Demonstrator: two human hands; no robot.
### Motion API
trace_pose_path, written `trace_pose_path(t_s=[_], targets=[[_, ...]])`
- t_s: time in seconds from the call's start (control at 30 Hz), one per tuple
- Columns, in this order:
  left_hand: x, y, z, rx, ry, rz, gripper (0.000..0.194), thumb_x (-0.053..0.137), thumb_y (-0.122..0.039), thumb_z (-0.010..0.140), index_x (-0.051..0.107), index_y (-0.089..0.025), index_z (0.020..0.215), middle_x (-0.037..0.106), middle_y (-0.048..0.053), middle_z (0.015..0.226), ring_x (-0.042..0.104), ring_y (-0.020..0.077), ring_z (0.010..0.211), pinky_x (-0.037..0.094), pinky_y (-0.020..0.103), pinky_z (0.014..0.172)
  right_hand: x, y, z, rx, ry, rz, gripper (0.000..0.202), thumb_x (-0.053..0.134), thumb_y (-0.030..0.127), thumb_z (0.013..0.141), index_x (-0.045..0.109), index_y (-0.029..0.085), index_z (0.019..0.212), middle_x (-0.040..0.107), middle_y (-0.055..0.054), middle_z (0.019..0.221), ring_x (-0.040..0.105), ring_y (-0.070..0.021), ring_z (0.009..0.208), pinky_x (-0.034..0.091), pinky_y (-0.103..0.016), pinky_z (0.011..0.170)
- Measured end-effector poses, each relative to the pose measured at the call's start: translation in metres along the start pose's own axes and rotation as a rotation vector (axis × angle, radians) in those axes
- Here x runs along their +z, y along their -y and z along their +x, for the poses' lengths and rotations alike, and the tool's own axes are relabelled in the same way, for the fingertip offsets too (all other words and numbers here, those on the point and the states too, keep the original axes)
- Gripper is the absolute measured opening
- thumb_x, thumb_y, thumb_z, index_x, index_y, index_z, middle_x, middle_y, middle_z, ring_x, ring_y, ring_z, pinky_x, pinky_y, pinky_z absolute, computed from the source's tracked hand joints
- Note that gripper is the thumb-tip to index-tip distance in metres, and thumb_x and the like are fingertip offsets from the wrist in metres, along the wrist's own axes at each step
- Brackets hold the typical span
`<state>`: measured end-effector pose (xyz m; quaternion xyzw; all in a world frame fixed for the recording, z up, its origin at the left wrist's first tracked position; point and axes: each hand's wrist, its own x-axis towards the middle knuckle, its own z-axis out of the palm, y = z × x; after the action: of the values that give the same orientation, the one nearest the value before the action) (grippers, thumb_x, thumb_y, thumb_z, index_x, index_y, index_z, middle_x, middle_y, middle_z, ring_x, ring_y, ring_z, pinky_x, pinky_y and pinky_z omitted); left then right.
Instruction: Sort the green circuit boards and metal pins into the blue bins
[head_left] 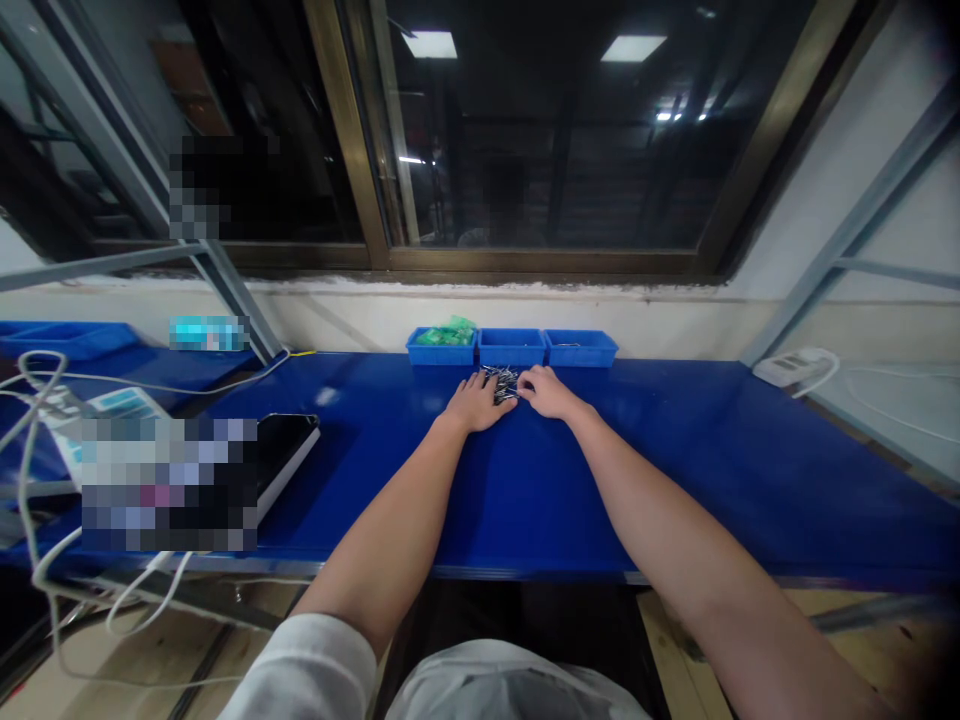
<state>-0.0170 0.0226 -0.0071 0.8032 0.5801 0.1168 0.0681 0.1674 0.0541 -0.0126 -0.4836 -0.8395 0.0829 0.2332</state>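
A small pile of thin, shiny metal pieces (501,383) lies on the blue table (525,500), in front of the blue bins. My left hand (478,402) rests at the pile's left side with its fingers spread over the edge of it. At the right side, my right hand (550,392) has its fingers curled and pressed together at the pieces; what they hold, if anything, is too small to make out.
Three blue bins stand against the wall: the left (442,354) with green packets, the middle (511,348), the right (581,350) with a thin piece. A black-topped device (289,440) and white cables (30,450) lie left. A power strip (787,368) sits right.
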Motion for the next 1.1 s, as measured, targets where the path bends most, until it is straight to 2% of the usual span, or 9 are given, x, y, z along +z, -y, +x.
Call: trace_pose_path(t_s=[0.13, 0.27, 0.37, 0.47, 0.6, 0.7, 0.87, 1.1], targets=[[0.0, 0.0, 0.003, 0.053, -0.14, -0.006, 0.076, 0.035, -0.065, 0.082, 0.035, -0.013, 0.138, 0.028, 0.019, 0.146, 0.025, 0.0303, 0.136, 0.02, 0.045, 0.109, -0.005, 0.002, -0.003, 0.004, -0.049, 0.051, 0.009, 0.052, 0.022, 0.082, 0.06, 0.019, 0.081, 0.053, -0.006, 0.087, 0.046, -0.0193, 0.088, 0.037, -0.034, 0.084], [-0.006, -0.005, 0.002, 0.194, -0.269, -0.05, 0.049, 0.041, -0.05, 0.087, 0.052, -0.019, 0.124, 0.047, 0.012, 0.135, 0.04, 0.0251, 0.127, 0.029, 0.04, 0.104, -0.011, 0.006, -0.005, -0.02, -0.059, 0.301, 0.008, 0.051, 0.021, 0.079, 0.058, 0.018, 0.079, 0.056, -0.002, 0.078, 0.049, -0.0152, 0.075, 0.039, -0.03, 0.074], [-0.012, -0.009, 0.001, 0.301, -0.291, -0.117, 0.031, 0.04, -0.038, 0.091, 0.062, -0.022, 0.105, 0.061, 0.006, 0.115, 0.053, 0.0201, 0.111, 0.036, 0.037, 0.097, -0.014, 0.009, -0.004, -0.029, -0.038, 0.53, 0.009, 0.052, 0.024, 0.075, 0.057, 0.017, 0.076, 0.057, 0.0, 0.072, 0.049, -0.0129, 0.068, 0.039, -0.028, 0.069], [-0.015, -0.01, 0.0, 0.333, -0.309, -0.156, 0.026, 0.042, -0.031, 0.091, 0.065, -0.021, 0.092, 0.066, 0.004, 0.099, 0.058, 0.0176, 0.098, 0.039, 0.034, 0.091, -0.016, 0.012, -0.005, 0.038, -0.002, 0.721, 0.012, 0.058, 0.027, 0.069, 0.058, 0.016, 0.074, 0.058, 0.001, 0.068, 0.05, -0.0114, 0.064, 0.039, -0.026, 0.064], [-0.015, -0.009, 0.002, 0.338, -0.331, -0.202, 0.021, 0.047, -0.03, 0.088, 0.067, -0.021, 0.088, 0.066, 0.003, 0.095, 0.059, 0.0167, 0.094, 0.041, 0.031, 0.088, -0.019, 0.016, -0.008, 0.14, 0.043, 0.975, 0.022, 0.064, 0.028, 0.063, 0.059, 0.017, 0.081, 0.06, 0.001, 0.065, 0.048, -0.0093, 0.055, 0.032, -0.022, 0.05], [-0.014, -0.008, 0.002, 0.372, -0.328, -0.242, 0.021, 0.05, -0.031, 0.087, 0.068, -0.022, 0.088, 0.066, 0.003, 0.096, 0.059, 0.0161, 0.094, 0.041, 0.03, 0.088, -0.021, 0.019, -0.01, 0.158, 0.065, 1.084, 0.018, 0.065, 0.028, 0.061, 0.06, 0.016, 0.073, 0.06, 0.0, 0.062, 0.048, -0.0089, 0.052, 0.029, -0.021, 0.046], [-0.015, -0.007, 0.001, 0.342, -0.324, -0.287, 0.021, 0.061, -0.033, 0.08, 0.067, -0.023, 0.097, 0.065, 0.003, 0.104, 0.059, 0.0182, 0.1, 0.041, 0.032, 0.091, -0.02, 0.017, -0.009, 0.214, 0.004, 1.068, 0.014, 0.062, 0.029, 0.062, 0.06, 0.016, 0.064, 0.057, 0.0, 0.053, 0.045, -0.0079, 0.046, 0.029, -0.021, 0.044], [-0.017, -0.001, 0.002, 0.064, -0.478, -0.283, 0.02, 0.054, -0.025, 0.082, 0.065, -0.022, 0.099, 0.064, 0.004, 0.106, 0.057, 0.0198, 0.103, 0.04, 0.035, 0.094, -0.02, 0.008, -0.006, 0.239, -0.108, 0.766, 0.012, 0.057, 0.026, 0.062, 0.061, 0.016, 0.059, 0.057, 0.001, 0.05, 0.046, -0.0097, 0.047, 0.033, -0.023, 0.048]])
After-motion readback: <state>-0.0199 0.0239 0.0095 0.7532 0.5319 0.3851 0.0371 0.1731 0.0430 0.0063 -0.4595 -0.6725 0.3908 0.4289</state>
